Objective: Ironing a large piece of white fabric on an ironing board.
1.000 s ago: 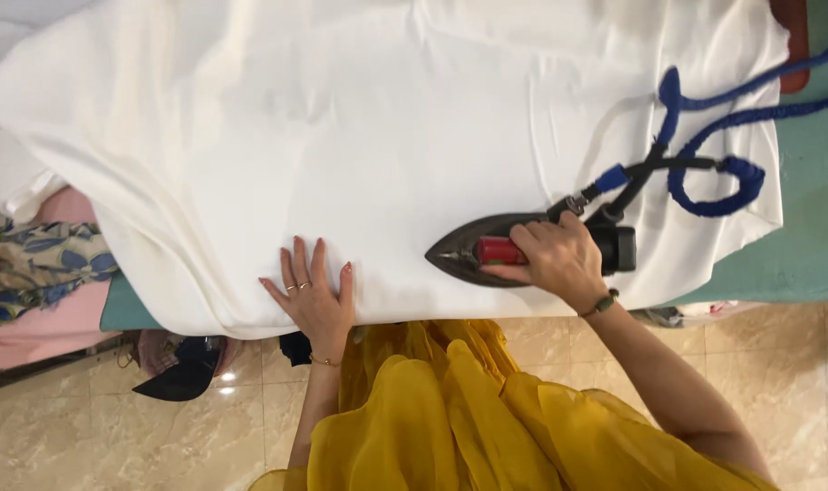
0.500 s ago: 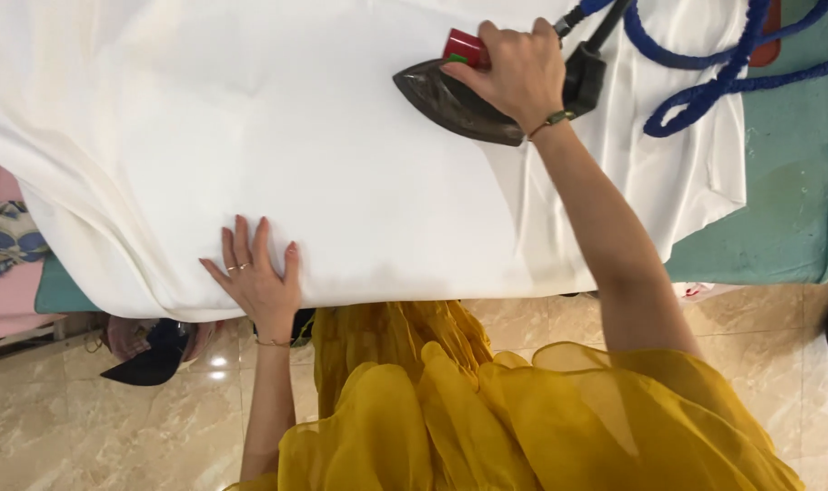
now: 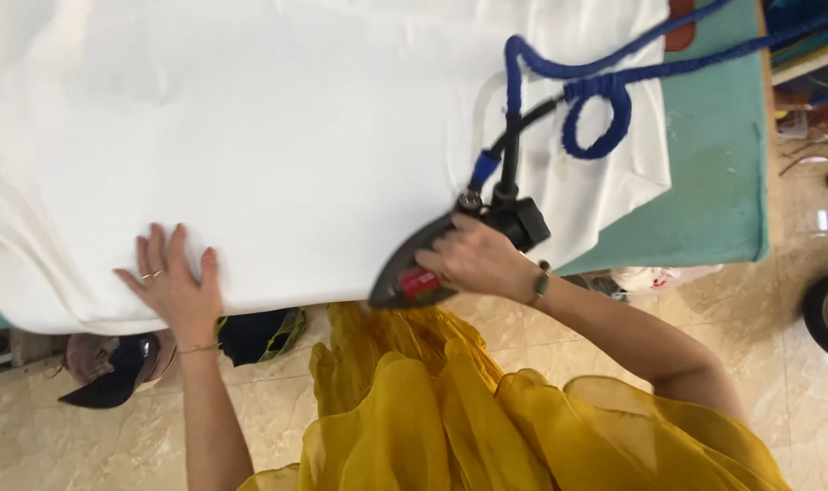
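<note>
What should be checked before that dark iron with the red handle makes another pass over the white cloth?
1. Right hand grips the dark iron with red handle: ok.
2. Iron fully on the white cloth: not ok, its tip sits at the near edge.
3. Left hand flat on the cloth, apart from the iron: ok.
4. Blue braided hose clear of the path: not ok, it loops across the cloth.
5. Cloth smooth: cannot tell; folds show at left.
6. Teal padded table under the cloth: ok.

A plain white cloth sheet (image 3: 277, 127) covers a teal padded ironing table (image 3: 714, 173). The dark grey iron with a red handle (image 3: 423, 268) trails a blue braided hose (image 3: 605, 86). Mustard-yellow sheer fabric (image 3: 486, 409) hangs over beige marbled floor tiles (image 3: 796, 355).
</note>
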